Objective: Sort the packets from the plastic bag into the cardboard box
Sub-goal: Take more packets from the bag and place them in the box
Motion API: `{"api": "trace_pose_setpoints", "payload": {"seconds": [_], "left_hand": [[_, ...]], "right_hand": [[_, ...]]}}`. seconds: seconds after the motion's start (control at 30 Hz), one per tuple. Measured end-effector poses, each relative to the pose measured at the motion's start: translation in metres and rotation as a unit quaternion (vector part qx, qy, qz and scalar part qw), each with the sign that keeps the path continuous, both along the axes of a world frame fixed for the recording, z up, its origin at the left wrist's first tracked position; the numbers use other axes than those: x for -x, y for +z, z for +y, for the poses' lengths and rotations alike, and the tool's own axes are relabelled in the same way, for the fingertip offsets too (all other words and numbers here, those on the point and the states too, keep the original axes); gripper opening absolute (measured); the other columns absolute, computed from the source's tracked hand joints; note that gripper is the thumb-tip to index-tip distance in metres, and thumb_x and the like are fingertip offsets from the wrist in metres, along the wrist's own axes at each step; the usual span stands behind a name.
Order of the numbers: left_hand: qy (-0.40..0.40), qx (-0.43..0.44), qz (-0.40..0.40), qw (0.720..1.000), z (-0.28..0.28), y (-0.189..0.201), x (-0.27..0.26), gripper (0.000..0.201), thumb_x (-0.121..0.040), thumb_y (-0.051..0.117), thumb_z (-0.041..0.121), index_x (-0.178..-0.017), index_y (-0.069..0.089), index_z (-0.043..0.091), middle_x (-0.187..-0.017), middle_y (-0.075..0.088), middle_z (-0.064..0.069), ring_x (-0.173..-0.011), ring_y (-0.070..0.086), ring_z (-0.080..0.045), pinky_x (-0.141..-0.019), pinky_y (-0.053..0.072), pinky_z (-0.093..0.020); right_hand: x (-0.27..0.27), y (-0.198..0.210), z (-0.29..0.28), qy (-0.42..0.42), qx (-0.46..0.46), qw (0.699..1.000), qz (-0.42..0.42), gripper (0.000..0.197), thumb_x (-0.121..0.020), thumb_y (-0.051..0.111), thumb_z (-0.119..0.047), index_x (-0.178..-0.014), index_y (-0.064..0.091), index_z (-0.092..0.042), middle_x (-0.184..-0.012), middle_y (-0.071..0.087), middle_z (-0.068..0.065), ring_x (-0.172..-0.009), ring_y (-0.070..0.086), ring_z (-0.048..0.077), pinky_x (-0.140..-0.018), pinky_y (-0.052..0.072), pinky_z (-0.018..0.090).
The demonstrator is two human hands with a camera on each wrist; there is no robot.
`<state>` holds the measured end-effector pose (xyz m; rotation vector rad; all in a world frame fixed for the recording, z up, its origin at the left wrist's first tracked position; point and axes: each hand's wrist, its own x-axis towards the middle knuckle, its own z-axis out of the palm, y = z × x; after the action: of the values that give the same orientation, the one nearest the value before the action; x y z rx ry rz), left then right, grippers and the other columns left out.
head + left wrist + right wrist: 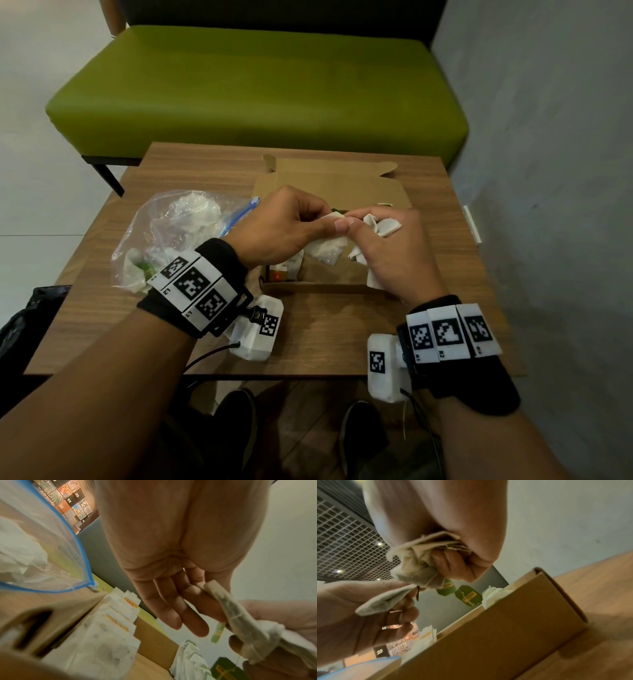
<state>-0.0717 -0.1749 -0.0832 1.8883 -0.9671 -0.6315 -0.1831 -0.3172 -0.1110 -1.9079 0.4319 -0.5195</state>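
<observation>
Tangled tea bags held over the box [329, 286].
Right hand [387, 257] clutches a bunch [383, 226]; left hand [277, 229] pinches one bag [325, 248]; strings may snag, spilling bags outside.

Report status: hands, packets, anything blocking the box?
Left hand pinches one packet; right hand grips a bunch. Both over the open cardboard box. Plastic bag alongside; nothing blocking.
</observation>
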Motion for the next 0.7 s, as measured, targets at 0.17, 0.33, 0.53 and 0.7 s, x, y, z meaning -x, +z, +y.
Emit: {"api": "trace_pose_setpoints", "payload": {"seconds": [0.17, 0.33, 0.53, 0.7], "left_hand": [[0.074, 0.025, -0.026, 0.997, -0.0013, -0.0008, -0.0009, 0.044, -0.084, 0.070, 0.047, -0.081, 0.066, 0.004, -0.070, 0.062, -0.007, -0.059, 0.052, -0.019, -0.055, 0.044, -0.033], [0.067, 0.092, 0.103, 0.988, -0.0019, 0.0036, -0.0031, 0.047, -0.105, 0.038, 0.035, -0.094, 0.060, -0.005, -0.086, 0.059, -0.017, -0.078, 0.057, -0.025, -0.068, 0.051, -0.032], [-0.047, 0.085, 0.277, 0.956, -0.0028, -0.0006, 0.0002, 0.025, -0.103, 0.045, 0.027, -0.107, 0.066, 0.014, -0.103, 0.068, -0.007, -0.097, 0.065, -0.019, -0.088, 0.054, -0.037], [-0.052, 0.116, 0.313, 0.941, -0.0014, -0.0052, -0.0049, 0.011, -0.096, 0.056, 0.022, -0.087, 0.058, 0.016, -0.086, 0.065, -0.002, -0.089, 0.060, -0.020, -0.088, 0.047, -0.036]], "right_hand": [[-0.0012, -0.0020, 0.0000, -0.029, 0.033, 0.999, -0.020, 0.010, -0.092, 0.072, -0.021, -0.085, 0.078, -0.018, -0.075, 0.073, -0.008, -0.070, 0.067, 0.005, -0.061, 0.048, 0.021], [0.0020, 0.0032, -0.0028, -0.008, -0.026, 0.997, -0.066, 0.009, -0.093, 0.068, -0.014, -0.089, 0.077, -0.015, -0.082, 0.075, -0.002, -0.079, 0.069, 0.012, -0.071, 0.055, 0.030], [-0.0015, 0.0066, 0.0025, 0.024, -0.060, 0.991, -0.120, 0.011, -0.092, 0.066, -0.011, -0.091, 0.074, -0.018, -0.090, 0.075, 0.004, -0.089, 0.071, 0.024, -0.079, 0.059, 0.044], [-0.0021, 0.0073, 0.0034, 0.040, -0.058, 0.991, -0.118, 0.011, -0.093, 0.068, -0.006, -0.090, 0.073, -0.016, -0.084, 0.073, 0.006, -0.080, 0.070, 0.021, -0.071, 0.058, 0.037]]}}
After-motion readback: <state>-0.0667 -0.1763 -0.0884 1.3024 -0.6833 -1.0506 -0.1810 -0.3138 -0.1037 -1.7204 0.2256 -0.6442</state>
